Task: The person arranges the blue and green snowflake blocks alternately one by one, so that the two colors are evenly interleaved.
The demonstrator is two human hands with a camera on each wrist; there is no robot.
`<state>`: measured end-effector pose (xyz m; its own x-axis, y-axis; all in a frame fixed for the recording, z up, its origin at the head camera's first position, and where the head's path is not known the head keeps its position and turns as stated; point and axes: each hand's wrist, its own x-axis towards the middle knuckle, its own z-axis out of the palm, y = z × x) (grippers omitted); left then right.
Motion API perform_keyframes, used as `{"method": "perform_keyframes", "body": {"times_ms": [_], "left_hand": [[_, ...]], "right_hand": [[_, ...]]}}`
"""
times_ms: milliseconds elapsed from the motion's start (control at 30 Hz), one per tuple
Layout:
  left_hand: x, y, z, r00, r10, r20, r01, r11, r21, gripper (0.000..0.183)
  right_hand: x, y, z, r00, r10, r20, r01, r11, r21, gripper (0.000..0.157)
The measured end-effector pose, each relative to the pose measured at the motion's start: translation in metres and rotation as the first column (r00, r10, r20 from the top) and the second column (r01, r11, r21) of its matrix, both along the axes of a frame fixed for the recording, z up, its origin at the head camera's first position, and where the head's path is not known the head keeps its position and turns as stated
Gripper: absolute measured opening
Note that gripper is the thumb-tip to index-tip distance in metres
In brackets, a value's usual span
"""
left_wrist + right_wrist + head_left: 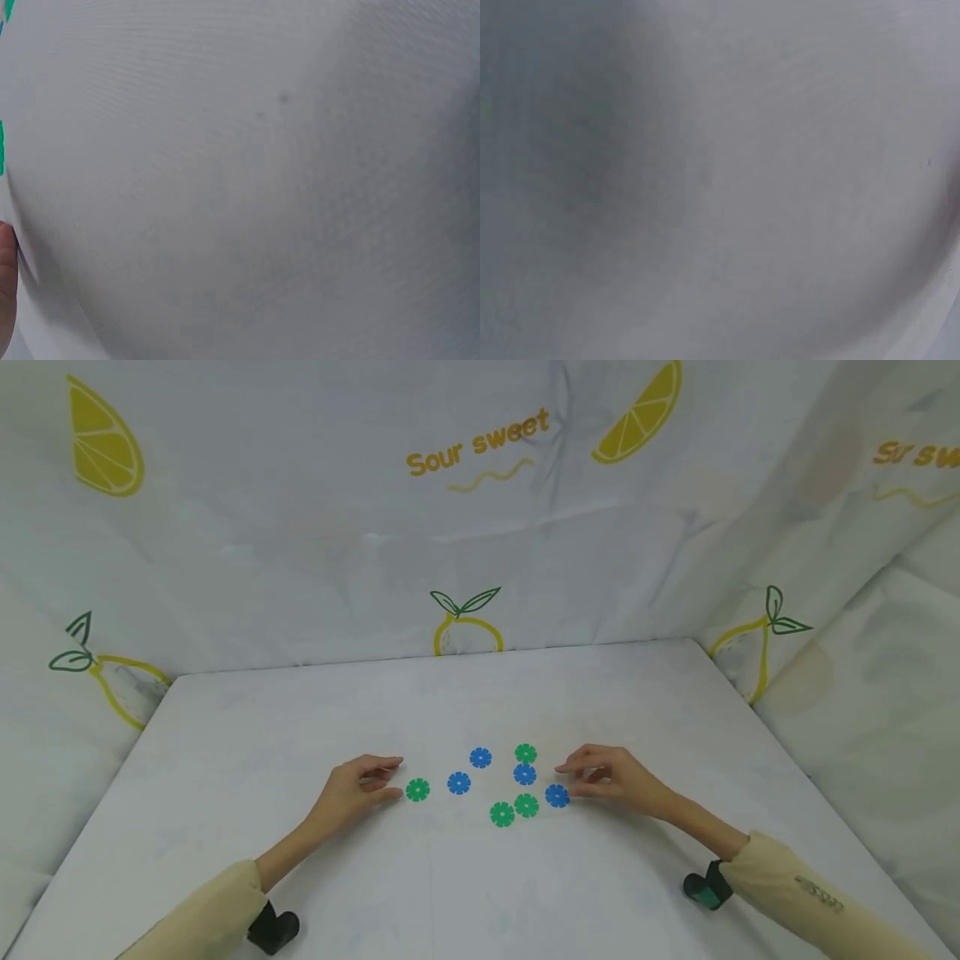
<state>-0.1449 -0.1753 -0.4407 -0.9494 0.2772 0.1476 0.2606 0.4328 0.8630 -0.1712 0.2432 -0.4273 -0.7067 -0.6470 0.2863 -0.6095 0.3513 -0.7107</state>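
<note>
Several flat, notched plastic discs, some green and some blue, lie between the two hands in the head view. My left hand (363, 789) is beside the leftmost green disc (417, 790), thumb and fingers apart with nothing between them. On the other side, my right hand (611, 777) has its thumb tip right at the edge of a blue disc (557, 796), its fingers loosely bent. A green disc (526, 753) and a blue disc (524, 774) sit close together near the right fingertips. In the left wrist view only a fingertip (7, 277) shows; the right wrist view shows no hand.
Two more blue discs (459, 783) lie mid-table, and two green discs (502, 814) lie side by side nearer the front. White cloth (300, 552) with lemon prints rises behind and beside the white table (420, 893). Black wrist devices (273, 929) hang under both sleeves.
</note>
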Motion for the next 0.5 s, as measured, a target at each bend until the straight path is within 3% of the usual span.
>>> {"method": "perform_keyframes", "body": {"times_ms": [367,500], "left_hand": [[-0.003,0.009,-0.011,0.994,0.027,-0.109,-0.037,0.995,-0.093,0.042],[-0.003,0.014,-0.012,0.994,0.039,-0.101,-0.053,0.989,-0.141,0.041]], "right_hand": [[-0.009,0.0,0.002,0.995,0.09,0.036,-0.093,0.989,0.111,0.034],[-0.01,-0.001,0.0,0.994,0.099,0.05,-0.104,0.988,0.116,0.033]]}}
